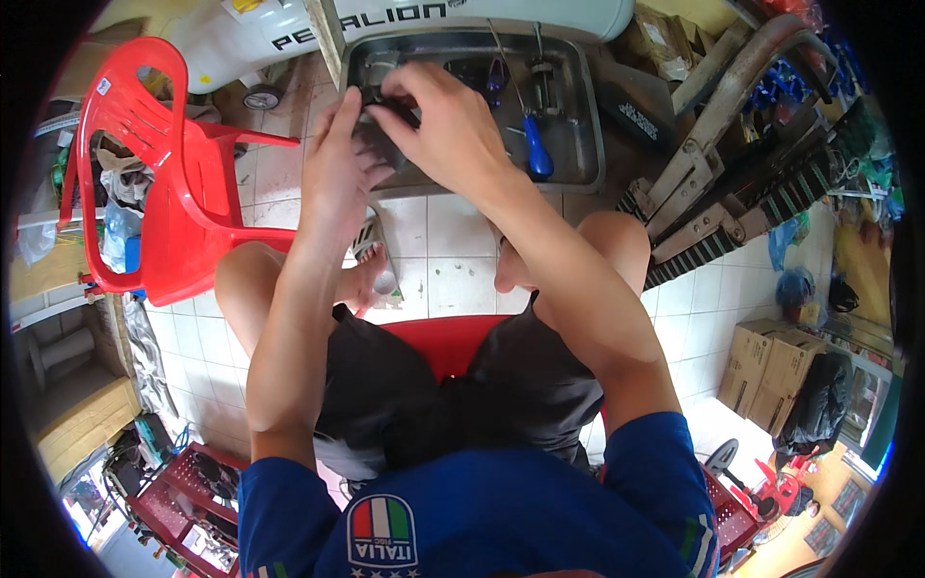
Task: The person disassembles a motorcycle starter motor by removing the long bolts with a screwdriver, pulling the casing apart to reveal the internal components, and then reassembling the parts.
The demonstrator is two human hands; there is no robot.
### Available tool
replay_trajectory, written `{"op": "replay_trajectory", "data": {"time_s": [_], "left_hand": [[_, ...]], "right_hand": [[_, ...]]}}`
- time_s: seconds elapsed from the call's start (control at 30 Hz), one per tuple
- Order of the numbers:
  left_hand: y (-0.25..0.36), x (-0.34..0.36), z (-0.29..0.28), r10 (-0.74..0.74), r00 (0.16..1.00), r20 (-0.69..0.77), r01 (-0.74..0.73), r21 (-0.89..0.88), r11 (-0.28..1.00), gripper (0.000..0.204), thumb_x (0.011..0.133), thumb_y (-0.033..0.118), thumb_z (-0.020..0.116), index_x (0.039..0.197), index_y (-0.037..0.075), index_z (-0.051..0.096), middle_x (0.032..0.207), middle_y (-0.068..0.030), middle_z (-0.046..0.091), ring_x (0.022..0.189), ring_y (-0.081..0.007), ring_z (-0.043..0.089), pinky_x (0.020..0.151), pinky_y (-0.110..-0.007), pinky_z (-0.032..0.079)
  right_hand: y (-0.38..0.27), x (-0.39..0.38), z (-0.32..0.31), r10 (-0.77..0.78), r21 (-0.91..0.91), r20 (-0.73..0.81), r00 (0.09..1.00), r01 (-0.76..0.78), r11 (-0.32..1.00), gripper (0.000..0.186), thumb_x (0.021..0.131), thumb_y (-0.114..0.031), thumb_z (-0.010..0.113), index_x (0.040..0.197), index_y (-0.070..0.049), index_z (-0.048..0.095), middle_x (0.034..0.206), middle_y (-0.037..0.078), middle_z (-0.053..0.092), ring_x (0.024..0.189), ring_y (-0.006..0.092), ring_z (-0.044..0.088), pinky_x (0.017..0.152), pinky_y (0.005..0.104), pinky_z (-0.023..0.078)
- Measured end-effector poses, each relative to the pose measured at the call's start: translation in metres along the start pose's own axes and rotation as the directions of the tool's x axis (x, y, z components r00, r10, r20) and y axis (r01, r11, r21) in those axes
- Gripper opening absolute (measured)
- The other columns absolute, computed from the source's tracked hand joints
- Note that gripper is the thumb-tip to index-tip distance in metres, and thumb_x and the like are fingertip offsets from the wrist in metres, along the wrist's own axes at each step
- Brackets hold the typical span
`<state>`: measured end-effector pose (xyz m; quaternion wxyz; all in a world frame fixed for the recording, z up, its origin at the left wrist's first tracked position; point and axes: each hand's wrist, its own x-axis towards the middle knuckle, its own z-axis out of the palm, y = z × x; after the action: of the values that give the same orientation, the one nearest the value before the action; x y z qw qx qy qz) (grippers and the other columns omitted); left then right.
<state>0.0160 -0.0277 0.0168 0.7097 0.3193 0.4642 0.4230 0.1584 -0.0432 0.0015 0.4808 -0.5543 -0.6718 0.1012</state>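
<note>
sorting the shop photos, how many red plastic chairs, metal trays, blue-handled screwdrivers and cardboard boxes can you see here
red plastic chairs: 2, an empty one on the person's left and the one they sit on
metal trays: 1, on the floor under both hands
blue-handled screwdrivers: 1, lying in the tray
cardboard boxes: 2, at the right
total: 6

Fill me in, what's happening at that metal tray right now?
A person sits on a red seat over a tiled floor, both hands working on a small dark part above a metal tray. The left hand holds it from the side while the right hand pinches it from above. A blue-handled screwdriver and other tools lie untouched in the tray. A red plastic chair stands to the left.
</note>
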Motion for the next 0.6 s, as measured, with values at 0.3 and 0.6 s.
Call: {"op": "replay_trajectory", "data": {"time_s": [0.3,0.6], "left_hand": [[0.013,-0.007,-0.011,-0.080,0.989,0.128,0.097,-0.129,0.987,0.062,0.101,0.053,0.050,0.140,0.005,0.043,0.122,-0.0196,0.062,0.110,-0.0292,0.065,0.098,-0.047,0.049],[0.028,-0.013,-0.016,-0.016,0.989,0.149,0.045,-0.195,0.980,0.061,0.100,0.055,0.050,0.137,0.007,0.048,0.121,-0.0189,0.061,0.109,-0.0285,0.063,0.099,-0.045,0.049]], "right_hand": [[0.068,0.010,-0.078,0.671,-0.632,0.160,0.724,-0.447,0.633,0.051,0.086,-0.049,0.071,0.106,-0.002,0.070,0.100,0.022,0.072,0.098,0.0407,0.069,0.085,0.0465,0.054],[0.099,-0.033,-0.057,0.809,-0.765,0.064,0.584,-0.492,0.415,0.058,0.080,-0.040,0.079,0.119,0.001,0.065,0.119,0.024,0.068,0.116,0.0355,0.065,0.096,0.0458,0.053]]}}
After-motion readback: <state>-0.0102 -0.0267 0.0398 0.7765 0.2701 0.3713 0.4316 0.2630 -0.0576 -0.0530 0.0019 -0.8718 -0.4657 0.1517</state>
